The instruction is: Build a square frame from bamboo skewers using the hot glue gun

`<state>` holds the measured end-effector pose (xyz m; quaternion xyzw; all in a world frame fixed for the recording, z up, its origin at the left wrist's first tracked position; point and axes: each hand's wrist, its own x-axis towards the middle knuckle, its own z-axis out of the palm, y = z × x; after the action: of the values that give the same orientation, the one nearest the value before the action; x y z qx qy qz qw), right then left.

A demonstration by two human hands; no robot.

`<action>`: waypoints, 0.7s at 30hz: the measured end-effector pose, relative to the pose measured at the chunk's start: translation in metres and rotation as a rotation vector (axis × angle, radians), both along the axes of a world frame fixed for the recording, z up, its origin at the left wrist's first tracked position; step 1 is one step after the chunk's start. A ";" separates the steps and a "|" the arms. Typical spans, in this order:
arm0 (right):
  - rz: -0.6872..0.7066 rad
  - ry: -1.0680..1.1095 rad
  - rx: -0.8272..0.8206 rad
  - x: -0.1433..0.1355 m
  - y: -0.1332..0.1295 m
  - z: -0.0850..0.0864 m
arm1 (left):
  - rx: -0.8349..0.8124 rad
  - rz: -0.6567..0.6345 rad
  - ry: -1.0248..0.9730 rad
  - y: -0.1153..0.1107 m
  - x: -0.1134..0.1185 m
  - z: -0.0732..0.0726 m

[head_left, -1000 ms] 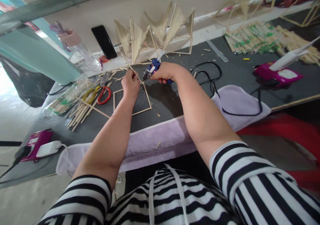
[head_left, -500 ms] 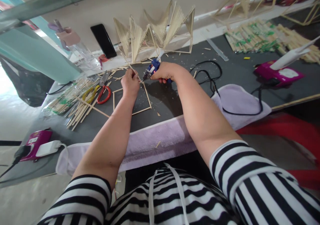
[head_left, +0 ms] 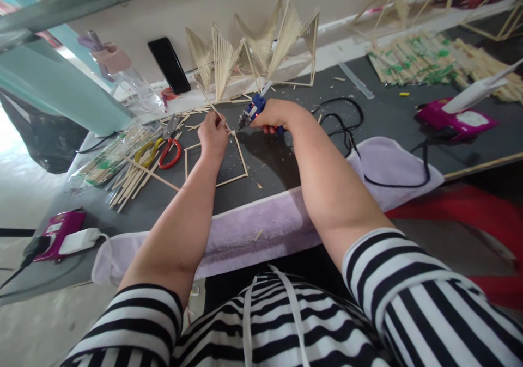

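Observation:
My left hand (head_left: 213, 136) pinches a thin wooden stick (head_left: 210, 103), which slants up and away to the left from a corner of a square stick frame (head_left: 231, 180). The frame lies flat on the dark table, partly covered by my left wrist. In my right hand (head_left: 273, 115) is a blue hot glue gun (head_left: 254, 107), with a pale glue stick poking out of its back. Its nozzle points down-left, a short gap from the frame's corner. My right fingers are closed round the handle.
Scissors (head_left: 169, 153) with red and yellow handles lie among loose sticks (head_left: 137, 184) on the left. Finished stick models (head_left: 261, 51) and a phone (head_left: 169, 65) lean at the wall. A black cable (head_left: 347, 133), magenta power adapters (head_left: 469, 119) and bagged sticks (head_left: 417, 62) are on the right.
The glue gun in my right hand has drawn slightly to the right, so its nozzle is off the frame's corner. My left hand with the stick stays nearly still.

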<state>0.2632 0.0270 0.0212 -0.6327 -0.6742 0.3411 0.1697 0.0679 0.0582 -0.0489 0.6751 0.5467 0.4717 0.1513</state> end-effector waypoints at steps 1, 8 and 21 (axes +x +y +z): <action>-0.033 0.041 0.014 0.002 0.001 -0.002 | -0.002 -0.001 0.005 0.000 0.000 0.000; -0.159 0.423 -0.015 0.018 0.019 -0.030 | 0.014 0.009 0.010 -0.001 0.000 0.000; -0.122 0.451 0.114 0.024 0.035 -0.049 | -0.002 0.042 -0.027 -0.005 0.001 0.002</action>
<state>0.2876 0.0618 -0.0275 -0.5695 -0.5978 0.4242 0.3720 0.0685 0.0534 -0.0470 0.6568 0.5593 0.4832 0.1492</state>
